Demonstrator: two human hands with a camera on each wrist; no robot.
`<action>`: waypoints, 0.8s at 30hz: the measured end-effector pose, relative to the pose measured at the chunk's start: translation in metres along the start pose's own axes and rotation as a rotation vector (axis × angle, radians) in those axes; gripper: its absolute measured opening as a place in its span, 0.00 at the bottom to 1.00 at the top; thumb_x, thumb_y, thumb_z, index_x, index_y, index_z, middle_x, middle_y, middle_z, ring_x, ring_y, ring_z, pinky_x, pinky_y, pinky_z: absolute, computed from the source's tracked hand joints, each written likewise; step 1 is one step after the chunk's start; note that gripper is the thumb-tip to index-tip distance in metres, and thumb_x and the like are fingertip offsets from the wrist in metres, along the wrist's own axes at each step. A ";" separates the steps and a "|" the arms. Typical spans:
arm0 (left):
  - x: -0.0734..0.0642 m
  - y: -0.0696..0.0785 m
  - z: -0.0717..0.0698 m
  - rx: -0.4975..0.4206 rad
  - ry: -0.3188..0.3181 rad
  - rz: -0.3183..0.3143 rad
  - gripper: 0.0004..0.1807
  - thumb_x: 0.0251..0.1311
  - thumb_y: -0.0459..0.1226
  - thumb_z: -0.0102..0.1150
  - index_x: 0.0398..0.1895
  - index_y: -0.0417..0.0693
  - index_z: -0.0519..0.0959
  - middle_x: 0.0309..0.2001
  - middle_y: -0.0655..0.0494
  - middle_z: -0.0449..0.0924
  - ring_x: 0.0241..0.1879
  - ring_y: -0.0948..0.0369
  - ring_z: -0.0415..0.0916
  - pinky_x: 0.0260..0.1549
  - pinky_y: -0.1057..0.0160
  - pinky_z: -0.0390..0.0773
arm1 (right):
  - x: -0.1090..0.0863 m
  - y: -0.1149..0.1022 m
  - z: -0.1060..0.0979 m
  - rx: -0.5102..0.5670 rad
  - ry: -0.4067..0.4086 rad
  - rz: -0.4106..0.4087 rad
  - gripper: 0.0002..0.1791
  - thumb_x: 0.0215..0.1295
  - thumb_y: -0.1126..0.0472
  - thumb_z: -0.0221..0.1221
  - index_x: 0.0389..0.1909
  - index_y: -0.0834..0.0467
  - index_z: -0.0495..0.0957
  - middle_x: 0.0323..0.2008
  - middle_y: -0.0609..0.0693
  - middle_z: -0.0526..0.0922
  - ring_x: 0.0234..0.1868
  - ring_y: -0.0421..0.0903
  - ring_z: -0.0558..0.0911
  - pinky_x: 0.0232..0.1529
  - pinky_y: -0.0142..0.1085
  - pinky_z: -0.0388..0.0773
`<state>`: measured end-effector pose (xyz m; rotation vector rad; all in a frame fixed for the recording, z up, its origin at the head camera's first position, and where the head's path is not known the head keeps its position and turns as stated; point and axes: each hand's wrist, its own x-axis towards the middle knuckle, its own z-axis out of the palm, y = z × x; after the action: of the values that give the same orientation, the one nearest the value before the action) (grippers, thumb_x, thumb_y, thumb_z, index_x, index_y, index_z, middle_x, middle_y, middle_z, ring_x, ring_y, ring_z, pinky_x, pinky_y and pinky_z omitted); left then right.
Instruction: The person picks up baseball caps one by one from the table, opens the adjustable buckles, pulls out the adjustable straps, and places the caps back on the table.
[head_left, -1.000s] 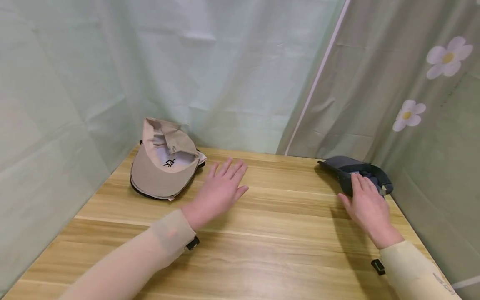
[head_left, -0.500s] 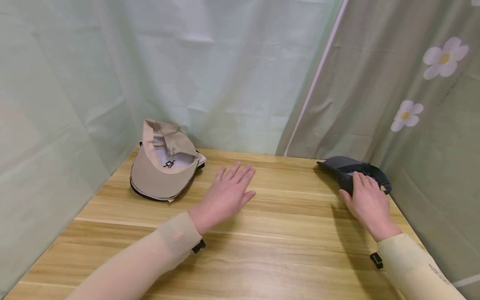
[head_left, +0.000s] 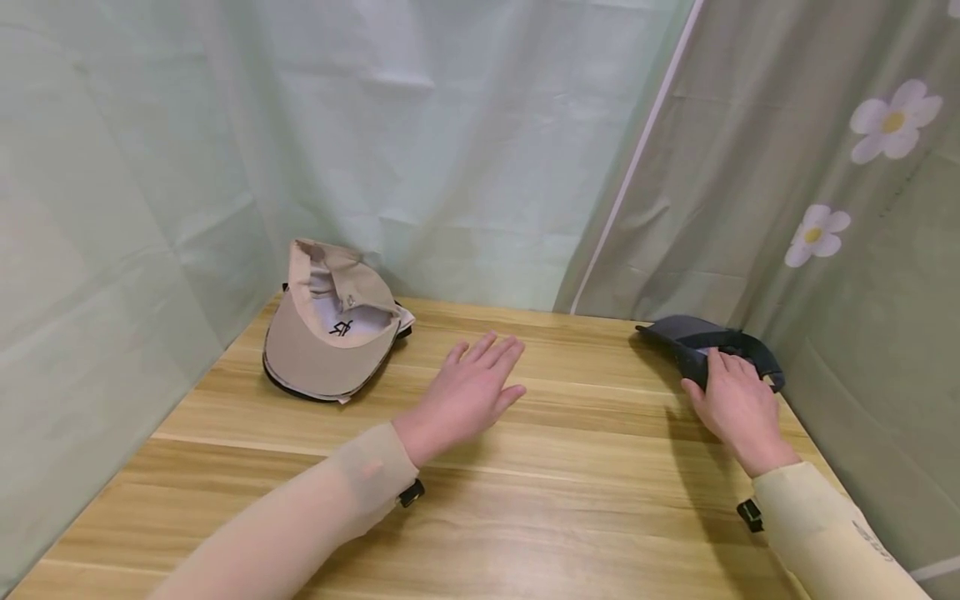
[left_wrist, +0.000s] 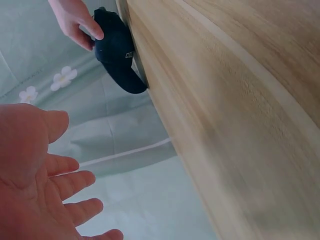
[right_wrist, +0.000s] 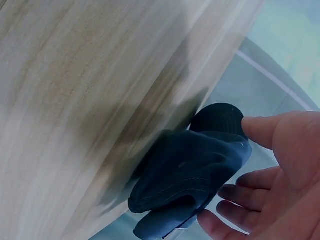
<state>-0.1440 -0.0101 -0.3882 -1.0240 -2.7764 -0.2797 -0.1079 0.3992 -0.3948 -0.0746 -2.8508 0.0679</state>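
Observation:
In the head view, a dark blue baseball cap (head_left: 681, 333) sits at the table's far right corner with its opening upward. My right hand (head_left: 738, 408) holds the cap's near side, fingers reaching into the opening and thumb outside. The right wrist view shows the thumb and fingertips at the dark fabric of the cap (right_wrist: 200, 155); the exact contact is partly hidden. My left hand (head_left: 468, 392) hovers over the middle of the table, fingers straight and spread, holding nothing. Left of it, a beige cap (head_left: 322, 350) lies upside down, stacked on at least one darker-edged cap.
The wooden table (head_left: 525, 517) meets pale green curtains (head_left: 465, 150) at the back and left. A grey-green curtain with white flowers (head_left: 817, 235) borders the right side, close to the dark blue cap.
My left hand has drifted to the right, away from the beige cap. My right hand's fingers have dipped slightly further into the dark blue cap, which has barely moved.

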 end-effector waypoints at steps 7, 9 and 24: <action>0.003 0.007 0.001 -0.023 -0.006 0.015 0.38 0.85 0.56 0.52 0.88 0.48 0.61 0.85 0.51 0.63 0.85 0.46 0.56 0.78 0.35 0.59 | 0.002 0.000 0.001 -0.024 -0.021 0.016 0.40 0.77 0.53 0.65 0.75 0.80 0.66 0.68 0.82 0.71 0.68 0.81 0.70 0.64 0.80 0.64; 0.003 0.008 0.002 -0.031 -0.001 0.020 0.38 0.85 0.55 0.53 0.87 0.47 0.62 0.84 0.50 0.64 0.84 0.45 0.57 0.77 0.34 0.61 | 0.002 0.000 0.002 -0.028 -0.025 0.014 0.40 0.77 0.54 0.66 0.74 0.79 0.66 0.68 0.82 0.71 0.68 0.81 0.70 0.64 0.80 0.64; 0.008 0.016 0.008 -0.093 0.009 0.034 0.36 0.85 0.56 0.53 0.85 0.47 0.67 0.82 0.50 0.69 0.82 0.45 0.62 0.75 0.35 0.65 | 0.005 -0.003 0.001 -0.031 -0.030 -0.018 0.36 0.72 0.60 0.71 0.71 0.77 0.70 0.65 0.80 0.74 0.63 0.81 0.72 0.56 0.79 0.71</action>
<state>-0.1400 0.0092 -0.3927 -1.0867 -2.7586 -0.4108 -0.1129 0.3961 -0.3944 -0.0552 -2.8821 0.0210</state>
